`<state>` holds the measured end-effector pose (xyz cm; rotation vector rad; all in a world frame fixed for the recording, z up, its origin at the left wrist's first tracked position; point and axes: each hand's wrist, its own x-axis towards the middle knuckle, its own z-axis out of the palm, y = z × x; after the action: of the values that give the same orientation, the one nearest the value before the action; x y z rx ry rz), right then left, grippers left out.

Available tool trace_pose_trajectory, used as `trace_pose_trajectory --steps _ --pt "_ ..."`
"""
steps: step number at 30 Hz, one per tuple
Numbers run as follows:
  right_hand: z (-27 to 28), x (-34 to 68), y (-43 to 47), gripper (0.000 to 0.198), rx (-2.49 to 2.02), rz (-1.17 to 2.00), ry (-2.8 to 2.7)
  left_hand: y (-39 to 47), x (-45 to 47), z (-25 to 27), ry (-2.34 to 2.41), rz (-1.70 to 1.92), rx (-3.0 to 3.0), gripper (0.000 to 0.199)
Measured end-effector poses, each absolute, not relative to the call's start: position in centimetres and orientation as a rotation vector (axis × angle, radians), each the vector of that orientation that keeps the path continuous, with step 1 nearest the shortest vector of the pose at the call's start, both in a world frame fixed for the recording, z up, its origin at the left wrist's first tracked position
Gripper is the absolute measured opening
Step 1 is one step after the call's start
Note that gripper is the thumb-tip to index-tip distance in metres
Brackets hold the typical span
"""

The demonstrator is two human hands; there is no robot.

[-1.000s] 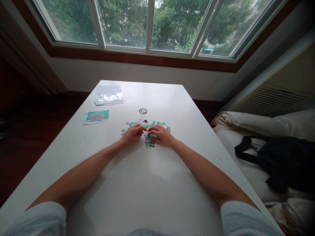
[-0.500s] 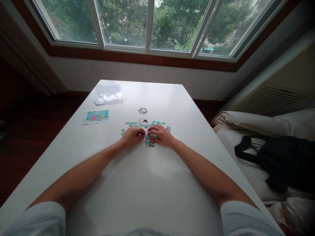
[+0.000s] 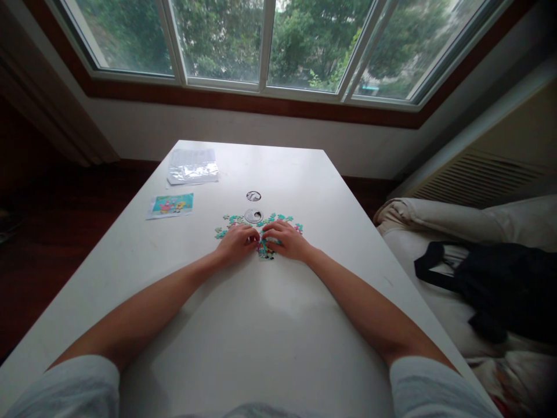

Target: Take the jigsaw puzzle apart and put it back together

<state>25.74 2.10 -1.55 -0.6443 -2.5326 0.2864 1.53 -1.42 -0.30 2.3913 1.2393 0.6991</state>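
A small joined section of a colourful jigsaw puzzle [image 3: 267,253] lies on the white table between my two hands. My left hand [image 3: 238,244] is at its upper left edge, thumb and fingers pinched together; whatever sits between the fingertips is hidden. From the other side, my right hand [image 3: 287,240] rests with curved, parted fingers over the section's right part, covering some of it. Loose teal and green puzzle pieces [image 3: 282,217] are scattered in an arc just beyond both hands, some partly covered by them.
A round silvery disc [image 3: 253,216] lies among the pieces, with a second round dark-rimmed disc [image 3: 253,196] behind it. To the left are a cartoon picture sheet [image 3: 174,205] and a clear plastic bag [image 3: 192,167]. Dark clothing [image 3: 505,284] lies on the sofa at right.
My left hand has moved slightly right, its fingertips now closer to the puzzle section and my right hand. My right hand stays nearly in place.
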Motion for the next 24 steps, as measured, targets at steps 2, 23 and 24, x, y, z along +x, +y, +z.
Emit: trace_pose_trajectory --steps 2,23,24 --pt "-1.53 25.73 2.09 0.017 -0.649 0.287 -2.534 -1.54 1.57 -0.23 1.266 0.693 2.411 0.009" --pt "-1.45 25.73 1.98 0.017 -0.667 0.284 -2.533 -1.61 1.76 -0.42 1.308 0.708 2.353 0.007" --pt "-1.47 25.72 1.99 0.017 -0.668 0.285 -2.535 -1.62 1.76 -0.40 1.315 0.709 2.359 0.007"
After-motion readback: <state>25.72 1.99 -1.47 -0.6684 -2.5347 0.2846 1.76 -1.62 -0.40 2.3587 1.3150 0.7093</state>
